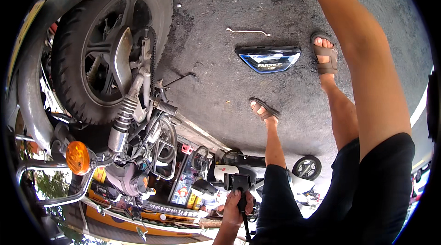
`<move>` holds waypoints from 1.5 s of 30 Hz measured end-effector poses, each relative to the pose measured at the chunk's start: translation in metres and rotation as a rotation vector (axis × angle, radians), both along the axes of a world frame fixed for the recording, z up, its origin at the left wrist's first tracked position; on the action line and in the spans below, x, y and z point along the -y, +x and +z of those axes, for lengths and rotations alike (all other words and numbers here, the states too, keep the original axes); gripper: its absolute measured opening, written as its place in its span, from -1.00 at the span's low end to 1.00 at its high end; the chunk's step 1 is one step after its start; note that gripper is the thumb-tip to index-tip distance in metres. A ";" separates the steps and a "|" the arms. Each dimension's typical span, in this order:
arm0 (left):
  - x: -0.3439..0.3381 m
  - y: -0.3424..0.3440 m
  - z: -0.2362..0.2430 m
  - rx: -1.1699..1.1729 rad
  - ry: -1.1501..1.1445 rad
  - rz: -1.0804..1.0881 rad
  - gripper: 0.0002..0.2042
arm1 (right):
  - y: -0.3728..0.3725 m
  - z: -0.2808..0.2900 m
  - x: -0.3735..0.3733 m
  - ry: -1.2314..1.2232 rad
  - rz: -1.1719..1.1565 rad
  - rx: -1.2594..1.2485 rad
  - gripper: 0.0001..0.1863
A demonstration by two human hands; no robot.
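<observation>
From the right edge my right arm [367, 38] stretches up and leaves the picture at the top, so its hand is out of sight. At the lower edge, beside my left leg, my left hand [233, 210] is closed round the slim handle of a black device with a boxy head [237, 181]; its exact kind is unclear. A black, blue and silver motorcycle side cover [268, 63] lies on the asphalt near my sandaled feet. Just beyond it rests a silver wrench [248, 31]. Neither hand is seen touching these two.
A motorcycle fills the left side, its rear tyre [69, 70], coil shock absorber [124, 118] and orange turn signal [78, 157] showing. Behind my legs stands a white scooter [227, 170], with another wheel [307, 168] beside my left leg. Shopfronts line the lower edge.
</observation>
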State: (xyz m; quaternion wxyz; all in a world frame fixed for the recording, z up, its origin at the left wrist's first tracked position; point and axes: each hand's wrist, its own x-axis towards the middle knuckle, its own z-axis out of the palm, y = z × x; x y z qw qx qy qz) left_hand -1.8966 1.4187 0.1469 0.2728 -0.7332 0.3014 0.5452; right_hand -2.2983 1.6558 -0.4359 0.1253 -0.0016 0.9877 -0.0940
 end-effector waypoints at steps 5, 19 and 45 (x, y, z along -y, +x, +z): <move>-0.006 -0.007 0.001 -0.013 -0.055 0.011 -0.64 | 0.048 -0.014 -0.015 0.090 0.110 0.063 -0.81; -0.026 -0.092 0.074 -0.446 -0.069 -0.141 -0.29 | 0.238 0.282 -0.062 -1.557 -0.638 1.108 -0.71; 0.206 0.394 0.384 -1.605 -0.285 0.664 -0.47 | 0.510 0.899 0.286 -1.225 1.092 0.121 -0.51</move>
